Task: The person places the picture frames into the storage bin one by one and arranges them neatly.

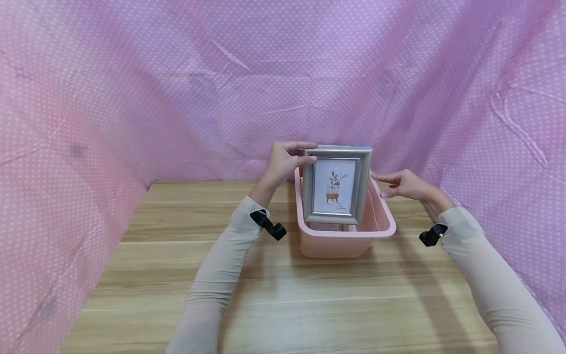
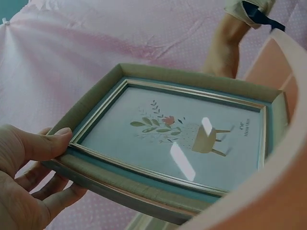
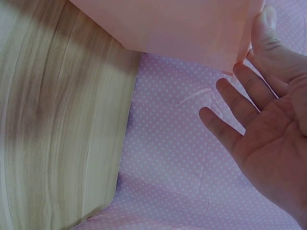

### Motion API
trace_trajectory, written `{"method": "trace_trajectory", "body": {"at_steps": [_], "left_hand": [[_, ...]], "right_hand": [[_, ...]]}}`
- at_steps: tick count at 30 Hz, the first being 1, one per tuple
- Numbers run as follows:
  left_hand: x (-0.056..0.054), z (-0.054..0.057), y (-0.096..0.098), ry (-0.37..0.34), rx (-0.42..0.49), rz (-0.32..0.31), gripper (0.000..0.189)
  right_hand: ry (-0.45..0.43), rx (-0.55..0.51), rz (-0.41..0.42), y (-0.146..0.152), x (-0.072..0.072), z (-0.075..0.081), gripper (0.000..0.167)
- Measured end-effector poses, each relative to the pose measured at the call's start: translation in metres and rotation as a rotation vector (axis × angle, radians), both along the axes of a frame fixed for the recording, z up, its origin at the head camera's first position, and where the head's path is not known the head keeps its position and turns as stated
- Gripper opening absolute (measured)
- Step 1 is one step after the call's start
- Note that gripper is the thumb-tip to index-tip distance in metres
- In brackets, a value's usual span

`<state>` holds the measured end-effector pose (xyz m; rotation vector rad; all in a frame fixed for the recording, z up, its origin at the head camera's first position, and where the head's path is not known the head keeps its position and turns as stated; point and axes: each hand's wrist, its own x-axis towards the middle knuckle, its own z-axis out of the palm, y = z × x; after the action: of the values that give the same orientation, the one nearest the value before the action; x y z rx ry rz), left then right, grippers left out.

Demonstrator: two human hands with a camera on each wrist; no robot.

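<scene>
A silver-beige picture frame [image 1: 338, 186] with a potted-plant print stands tilted in a pink plastic bin [image 1: 336, 247]. My left hand [image 1: 285, 160] grips its upper left corner, the thumb on the front and the fingers behind. In the left wrist view the frame [image 2: 168, 134] fills the middle, its lower end partly hidden by the bin's wall. My right hand [image 1: 403, 185] touches the bin's right rim with thumb and index finger. The right wrist view shows the other fingers of this hand [image 3: 268, 124] extended and spread beside the bin.
The bin sits on a wood-grain table [image 1: 274, 305] near its back edge. Inside it, below the frame, lies another item with a printed white face [image 1: 325, 226], mostly hidden. A pink dotted cloth [image 1: 247, 98] hangs behind and at both sides.
</scene>
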<state>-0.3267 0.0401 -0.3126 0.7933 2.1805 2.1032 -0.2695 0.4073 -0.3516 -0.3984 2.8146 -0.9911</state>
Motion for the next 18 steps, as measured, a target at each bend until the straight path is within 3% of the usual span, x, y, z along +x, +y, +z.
{"method": "trace_trajectory", "body": {"at_steps": [6, 18], "left_hand": [[-0.001, -0.013, 0.004, -0.012, -0.041, -0.037, 0.029], [-0.002, -0.021, 0.001, -0.024, -0.126, -0.130, 0.035]], "right_hand": [[-0.021, -0.008, -0.017, 0.000, 0.001, 0.001, 0.065], [-0.043, -0.009, -0.034, -0.001, 0.000, 0.001, 0.065]]}}
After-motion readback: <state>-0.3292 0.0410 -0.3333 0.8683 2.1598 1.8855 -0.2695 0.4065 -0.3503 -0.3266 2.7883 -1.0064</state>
